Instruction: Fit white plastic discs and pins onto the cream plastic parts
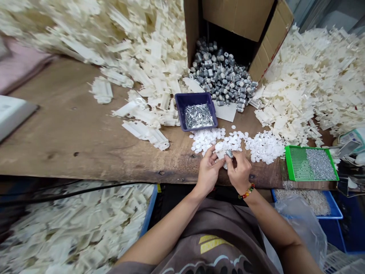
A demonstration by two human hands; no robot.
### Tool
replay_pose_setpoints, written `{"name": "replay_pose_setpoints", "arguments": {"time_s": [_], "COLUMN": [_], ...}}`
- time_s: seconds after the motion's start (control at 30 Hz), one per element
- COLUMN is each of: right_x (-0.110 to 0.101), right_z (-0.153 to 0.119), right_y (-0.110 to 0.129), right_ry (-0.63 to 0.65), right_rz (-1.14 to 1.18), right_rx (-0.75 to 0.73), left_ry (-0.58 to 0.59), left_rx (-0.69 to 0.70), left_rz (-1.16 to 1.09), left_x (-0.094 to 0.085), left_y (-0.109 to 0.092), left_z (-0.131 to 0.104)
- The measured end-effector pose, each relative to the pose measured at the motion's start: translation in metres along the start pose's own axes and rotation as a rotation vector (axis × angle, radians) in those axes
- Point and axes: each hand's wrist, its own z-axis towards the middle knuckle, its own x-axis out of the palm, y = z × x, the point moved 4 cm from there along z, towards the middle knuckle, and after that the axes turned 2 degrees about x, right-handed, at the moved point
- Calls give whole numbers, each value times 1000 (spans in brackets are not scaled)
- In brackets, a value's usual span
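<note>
My left hand (pixel 209 171) pinches a white plastic part (pixel 221 153) near the table's front edge. Close beside it, my right hand (pixel 238 171), with a beaded bracelet on the wrist, grips a small grey metal piece (pixel 229 153) against that white part. White discs (pixel 265 147) lie spread around and beyond both hands. Just behind them stands a dark purple tray (pixel 181 114) holding thin silver pins (pixel 199 116). My fingers partly cover the white part.
A cardboard box (pixel 268 42) spills grey metal pieces (pixel 216 72). White plastic parts are heaped left (pixel 154 57) and right (pixel 322 80). A green tray (pixel 288 163) with small metal bits sits right. Below the table edge are a bin of parts (pixel 85 228) and a blue tray (pixel 336 215).
</note>
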Motion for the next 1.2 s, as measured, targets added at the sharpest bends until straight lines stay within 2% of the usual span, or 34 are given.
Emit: {"name": "replay_pose_setpoints", "arguments": {"time_s": [0.07,0.17,0.23,0.27,0.33,0.4,0.47,0.53,0.6,0.67,0.73,0.8,0.83,0.93,1.0,1.07,1.2], "right_x": [0,-6,-15,-22,-35,-37,-27,-17,-14,-19,-26,-26,-27,-25,-20,-16,-15], "right_z": [-4,11,43,66,116,160,188,197,192,176,149,114,97,54,38,32,31], "right_y": [2,-4,-22,-36,-68,-93,-114,-125,-122,-105,-77,-40,-21,19,30,30,24], "right_ry": [35,203,277,260,142,129,283,420,434,363,336,439,451,350,320,303,241], "right_rz": [-37,29,53,-5,-262,-512,-658,-693,-618,-426,-153,83,93,-91,-167,-128,24], "right_rx": [-31,-76,-6,88,213,187,193,177,144,136,127,28,-31,-206,-252,-217,-164], "left_ry": [-13,2,39,57,85,111,150,194,227,230,184,115,86,47,23,14,83], "left_rx": [3,-112,-227,-276,-343,-378,-395,-398,-390,-367,-312,-236,-194,-62,35,97,119], "left_rz": [-8,-71,-109,-103,-47,10,17,-15,-71,-106,-84,-31,-4,89,178,250,322], "left_x": [-3,-9,-10,-10,-6,0,5,8,8,5,0,-4,-5,-4,-3,-2,-1], "left_y": [-1,-3,-6,-8,-11,-13,-13,-12,-13,-12,-11,-10,-9,-9,-13,-16,-19], "left_z": [0,2,3,3,1,-1,-3,-3,-1,3,8,11,12,10,7,3,-1]}}
